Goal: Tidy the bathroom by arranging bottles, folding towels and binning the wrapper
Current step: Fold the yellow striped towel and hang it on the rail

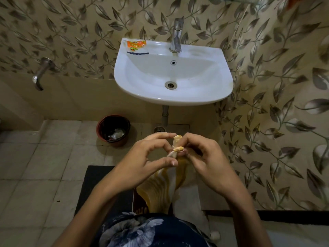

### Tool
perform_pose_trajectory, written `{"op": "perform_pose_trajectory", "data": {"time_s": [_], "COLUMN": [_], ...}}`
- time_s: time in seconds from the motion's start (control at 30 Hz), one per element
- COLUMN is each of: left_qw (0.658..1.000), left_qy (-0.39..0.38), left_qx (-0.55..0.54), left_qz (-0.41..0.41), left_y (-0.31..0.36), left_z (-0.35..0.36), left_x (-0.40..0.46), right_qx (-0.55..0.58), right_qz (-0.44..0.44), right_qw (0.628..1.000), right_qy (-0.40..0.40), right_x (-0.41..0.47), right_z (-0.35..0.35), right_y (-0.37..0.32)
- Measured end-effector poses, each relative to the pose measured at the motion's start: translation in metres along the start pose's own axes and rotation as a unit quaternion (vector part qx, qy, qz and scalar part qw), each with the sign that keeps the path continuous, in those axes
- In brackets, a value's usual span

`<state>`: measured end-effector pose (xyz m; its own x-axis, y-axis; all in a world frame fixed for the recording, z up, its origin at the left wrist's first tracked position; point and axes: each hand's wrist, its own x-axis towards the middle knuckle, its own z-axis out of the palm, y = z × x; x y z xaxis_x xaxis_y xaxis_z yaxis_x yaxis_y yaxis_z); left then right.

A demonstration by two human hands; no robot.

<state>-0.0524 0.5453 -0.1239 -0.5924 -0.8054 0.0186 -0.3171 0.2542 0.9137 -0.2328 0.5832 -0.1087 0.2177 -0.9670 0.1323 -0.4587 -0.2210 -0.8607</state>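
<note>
A yellow-and-white striped towel point(160, 186) hangs down in front of me, below the sink. My left hand point(144, 157) and my right hand point(204, 155) both pinch its top corner, close together at chest height. An orange wrapper point(135, 45) lies on the back left ledge of the white sink point(222, 90). Just in front of the wrapper rests a dark blue strip point(137, 53). A dark red bin point(99, 129) with some rubbish inside stands on the floor, left of the sink's pipe. No bottles are in view.
A chrome tap point(176, 35) rises at the back of the sink. A wall tap point(40, 73) sticks out at the left. A black mat point(99, 184) lies on the tiled floor under me. A floor drain point(159, 129) sits under the sink.
</note>
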Motion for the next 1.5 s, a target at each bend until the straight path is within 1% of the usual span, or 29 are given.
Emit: {"op": "perform_pose_trajectory", "data": {"time_s": [0.07,0.13,0.27,0.33,0.43,0.5,0.6,0.67,0.73,0.8,0.87,0.93,1.0,1.1,1.17,1.27,1.33,1.37,1.43,1.47,1.5], "left_qw": [0.999,0.998,0.994,0.993,0.994,0.992,0.984,0.979,0.979,0.977,0.981,0.984,0.988,0.994,0.995,0.993,0.991,0.991,0.99,0.988,0.986], "left_qy": [-0.023,-0.022,0.06,0.068,0.033,0.003,-0.036,-0.019,0.011,0.043,0.07,0.069,0.04,-0.006,-0.023,-0.001,0.026,0.032,0.033,0.031,0.03], "left_qx": [-0.03,-0.046,-0.05,-0.046,0.01,0.059,0.141,0.18,0.186,0.182,0.135,0.071,0.03,0.057,0.077,0.089,0.098,0.101,0.11,0.119,0.132], "left_qz": [0.021,0.047,0.073,0.084,0.108,0.109,0.102,0.092,0.088,0.101,0.123,0.147,0.145,0.088,0.06,0.072,0.087,0.086,0.085,0.088,0.093], "left_y": [-0.001,-0.001,-0.001,0.001,0.003,0.001,-0.002,-0.004,-0.004,-0.001,0.002,0.005,0.006,-0.002,-0.008,-0.009,-0.005,-0.002,0.0,0.001,0.002], "left_z": [0.001,0.003,0.01,0.013,0.014,0.013,0.009,0.005,-0.001,-0.005,-0.006,-0.005,-0.002,0.001,0.0,-0.004,-0.006,-0.006,-0.005,-0.003,-0.001], "left_x": [0.001,0.002,0.001,-0.002,-0.004,-0.004,-0.006,-0.007,-0.007,-0.007,-0.005,-0.003,-0.003,-0.005,-0.007,-0.009,-0.008,-0.008,-0.007,-0.006,-0.006], "right_qx": [-0.008,-0.019,-0.041,-0.025,0.001,0.043,0.128,0.163,0.162,0.152,0.153,0.166,0.178,0.208,0.228,0.242,0.246,0.24,0.212,0.215,0.229], "right_qz": [-0.019,-0.034,-0.062,-0.063,-0.068,-0.066,-0.046,-0.037,-0.036,-0.032,-0.025,-0.022,-0.027,-0.027,-0.018,0.001,0.026,0.046,0.079,0.09,0.097], "right_qw": [1.0,0.999,0.995,0.994,0.993,0.991,0.979,0.968,0.965,0.964,0.959,0.953,0.944,0.924,0.91,0.897,0.899,0.907,0.93,0.939,0.947], "right_qy": [0.02,0.033,0.068,0.088,0.096,0.104,0.153,0.186,0.203,0.218,0.236,0.253,0.276,0.321,0.345,0.37,0.361,0.344,0.29,0.254,0.203], "right_x": [0.0,-0.001,-0.001,-0.002,-0.002,-0.004,-0.007,-0.008,-0.008,-0.007,-0.008,-0.009,-0.009,-0.009,-0.009,-0.01,-0.01,-0.01,-0.01,-0.01,-0.011], "right_z": [-0.003,-0.006,-0.012,-0.015,-0.014,-0.011,-0.018,-0.028,-0.037,-0.043,-0.044,-0.042,-0.038,-0.038,-0.044,-0.051,-0.053,-0.052,-0.047,-0.042,-0.037], "right_y": [-0.003,-0.007,-0.012,-0.013,-0.017,-0.02,-0.022,-0.023,-0.023,-0.024,-0.023,-0.022,-0.021,-0.021,-0.02,-0.018,-0.015,-0.013,-0.014,-0.016,-0.019]}}
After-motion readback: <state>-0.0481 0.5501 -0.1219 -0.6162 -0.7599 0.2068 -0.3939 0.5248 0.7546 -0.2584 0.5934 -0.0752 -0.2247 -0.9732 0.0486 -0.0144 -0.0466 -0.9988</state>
